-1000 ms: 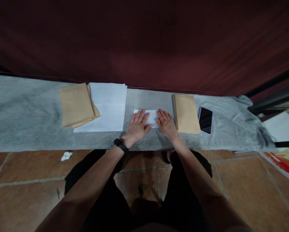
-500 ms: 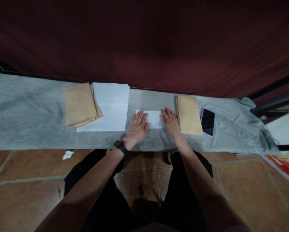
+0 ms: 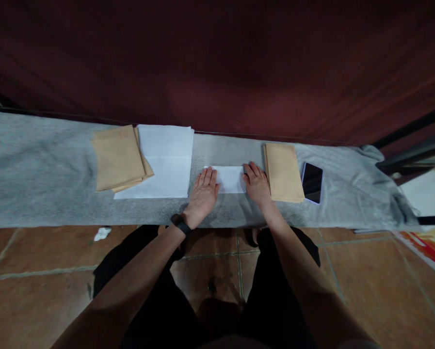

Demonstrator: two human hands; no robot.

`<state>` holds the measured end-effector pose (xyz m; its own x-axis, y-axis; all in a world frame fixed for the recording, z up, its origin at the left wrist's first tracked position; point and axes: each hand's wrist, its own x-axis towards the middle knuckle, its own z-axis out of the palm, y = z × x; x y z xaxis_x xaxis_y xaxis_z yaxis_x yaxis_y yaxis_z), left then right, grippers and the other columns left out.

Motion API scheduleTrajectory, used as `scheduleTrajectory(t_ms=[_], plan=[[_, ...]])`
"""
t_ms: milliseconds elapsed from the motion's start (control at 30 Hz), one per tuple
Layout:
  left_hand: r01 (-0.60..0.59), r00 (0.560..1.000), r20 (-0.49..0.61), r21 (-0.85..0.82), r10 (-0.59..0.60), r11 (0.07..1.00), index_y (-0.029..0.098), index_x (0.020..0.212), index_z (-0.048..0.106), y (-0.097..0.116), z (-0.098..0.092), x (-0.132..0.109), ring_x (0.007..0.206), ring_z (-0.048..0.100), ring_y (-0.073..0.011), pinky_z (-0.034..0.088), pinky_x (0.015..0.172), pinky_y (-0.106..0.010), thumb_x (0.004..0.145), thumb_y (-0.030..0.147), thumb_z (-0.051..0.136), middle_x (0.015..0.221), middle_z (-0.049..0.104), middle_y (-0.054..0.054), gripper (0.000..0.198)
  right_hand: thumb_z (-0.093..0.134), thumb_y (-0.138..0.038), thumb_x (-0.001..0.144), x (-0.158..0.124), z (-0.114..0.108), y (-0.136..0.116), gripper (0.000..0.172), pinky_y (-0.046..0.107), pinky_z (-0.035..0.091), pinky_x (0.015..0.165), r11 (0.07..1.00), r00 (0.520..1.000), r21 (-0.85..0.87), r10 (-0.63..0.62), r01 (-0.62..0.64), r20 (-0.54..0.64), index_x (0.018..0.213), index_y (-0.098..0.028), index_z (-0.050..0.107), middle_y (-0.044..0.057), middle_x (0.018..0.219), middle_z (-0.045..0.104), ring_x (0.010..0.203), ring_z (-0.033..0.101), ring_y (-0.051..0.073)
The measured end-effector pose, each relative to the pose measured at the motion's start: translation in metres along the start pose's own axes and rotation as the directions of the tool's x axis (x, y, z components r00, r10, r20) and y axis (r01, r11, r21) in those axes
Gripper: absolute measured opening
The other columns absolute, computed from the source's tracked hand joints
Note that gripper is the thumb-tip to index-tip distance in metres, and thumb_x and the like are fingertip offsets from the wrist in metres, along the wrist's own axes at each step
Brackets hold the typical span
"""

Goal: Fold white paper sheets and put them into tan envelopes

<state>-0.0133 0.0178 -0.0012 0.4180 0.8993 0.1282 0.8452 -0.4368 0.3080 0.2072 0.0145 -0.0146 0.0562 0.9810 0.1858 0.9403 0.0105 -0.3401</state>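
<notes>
A narrow white sheet of paper (image 3: 231, 180), apparently folded, lies flat in front of me. My left hand (image 3: 204, 190) rests palm down on its left end, fingers stretched out. On the right end lies my right hand (image 3: 257, 184), also palm down with fingers extended. Close beside the right hand is a stack of brown envelopes (image 3: 284, 172). To the left of my left hand are larger white sheets (image 3: 169, 162), partly covered by more brown envelopes (image 3: 119, 159).
Grey cloth (image 3: 50, 169) covers the long narrow surface. A phone (image 3: 312, 182) lies right of the envelope stack. Dark red fabric (image 3: 217, 63) hangs along the far edge. Below are floor tiles (image 3: 35, 300) with a crumpled white scrap (image 3: 102, 233).
My left hand has slid slightly left along the folded paper, uncovering a little more of it. The right hand stays almost where it was.
</notes>
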Motion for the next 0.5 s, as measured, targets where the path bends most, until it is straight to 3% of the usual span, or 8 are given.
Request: scheduleTrajectory(t_ms=[267, 500], plan=[[0.012, 1.0, 0.021, 0.074, -0.013, 0.997, 0.003, 0.152, 0.035, 0.0023, -0.0023, 0.0006, 0.152, 0.026, -0.0292, 0.026, 0.124, -0.049, 0.103, 0.028, 0.028, 0.161, 0.033, -0.019, 0.056, 0.036, -0.028, 0.104, -0.0001, -0.0016, -0.0029, 0.047, 0.047, 0.034, 0.117, 1.0, 1.0, -0.016, 0.014, -0.013, 0.022, 0.148, -0.015, 0.047, 0.015, 0.158, 0.04, 0.145, 0.038, 0.029], [-0.027, 0.999, -0.027, 0.121, 0.03, 0.992, 0.01, 0.153, 0.035, 0.0044, -0.0029, -0.0007, 0.153, 0.023, -0.0288, 0.023, 0.124, -0.051, 0.102, 0.024, 0.033, 0.161, 0.034, -0.016, 0.053, 0.035, -0.03, 0.105, -0.0006, -0.001, -0.0032, 0.047, 0.048, 0.034, 0.116, 1.0, 1.0, -0.019, 0.01, -0.01, 0.009, 0.148, -0.017, 0.047, 0.014, 0.158, 0.041, 0.144, 0.039, 0.028]])
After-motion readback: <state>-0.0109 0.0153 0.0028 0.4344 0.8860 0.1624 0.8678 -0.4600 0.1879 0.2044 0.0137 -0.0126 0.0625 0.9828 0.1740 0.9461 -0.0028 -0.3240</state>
